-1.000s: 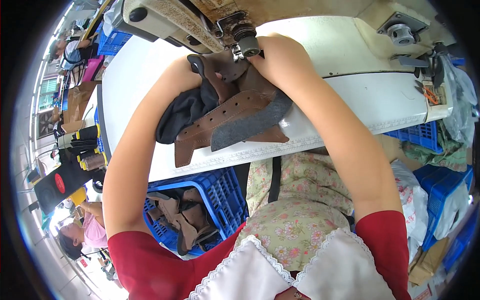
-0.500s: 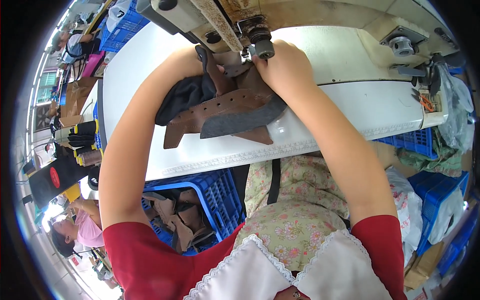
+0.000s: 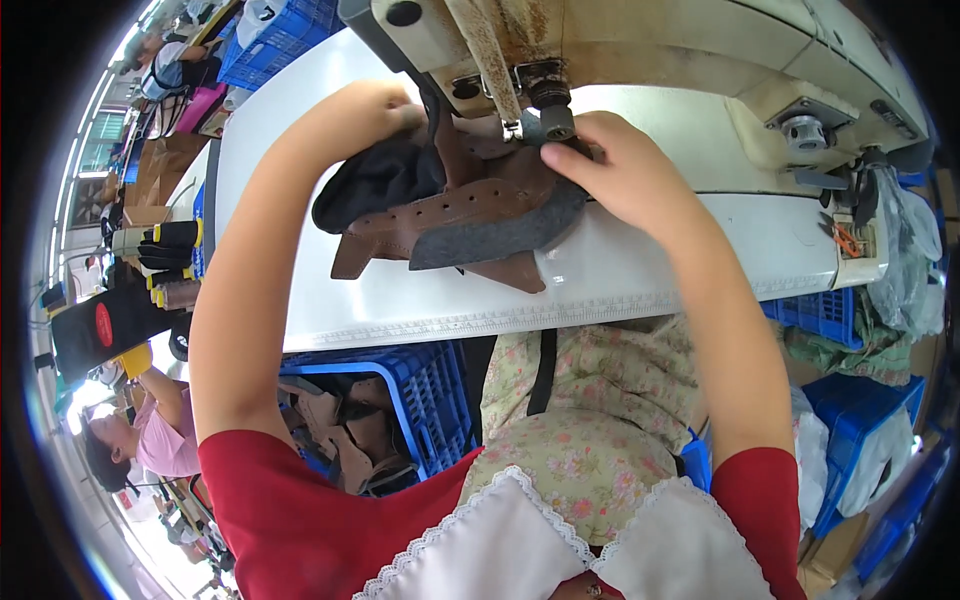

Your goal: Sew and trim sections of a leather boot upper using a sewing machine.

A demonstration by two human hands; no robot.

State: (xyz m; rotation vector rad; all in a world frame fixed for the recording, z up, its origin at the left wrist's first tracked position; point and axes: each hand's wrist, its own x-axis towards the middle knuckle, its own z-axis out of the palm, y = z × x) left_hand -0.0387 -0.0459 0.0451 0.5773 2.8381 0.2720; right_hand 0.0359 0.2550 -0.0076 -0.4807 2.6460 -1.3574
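Observation:
A brown leather shoe upper (image 3: pixel 475 203) with a row of eyelet holes lies under the sewing machine's presser foot (image 3: pixel 512 130). Black lining (image 3: pixel 375 185) bulges from its left side, and a dark grey strip (image 3: pixel 480 242) runs along its near edge. At the far left of the upper, my left hand (image 3: pixel 375 112) is closed at the lining and raised flap, its fingertips partly hidden. My right hand (image 3: pixel 625 165) pinches the upper's right edge beside the foot, thumb in front, the other fingers partly hidden behind the machine's dark knob (image 3: pixel 556 118).
The sewing machine's arm (image 3: pixel 680 50) spans the far side of the white table (image 3: pixel 640 265). Orange-handled snips (image 3: pixel 845 240) lie at the table's right end. Below the left front edge, a blue crate (image 3: pixel 430 400) holds several brown uppers. Thread cones (image 3: pixel 175 265) stand at left; two people are farther off.
My left hand has shifted left along the upper, and my right hand has drawn slightly right and nearer. The whole view has shifted a little; the upper stays under the foot.

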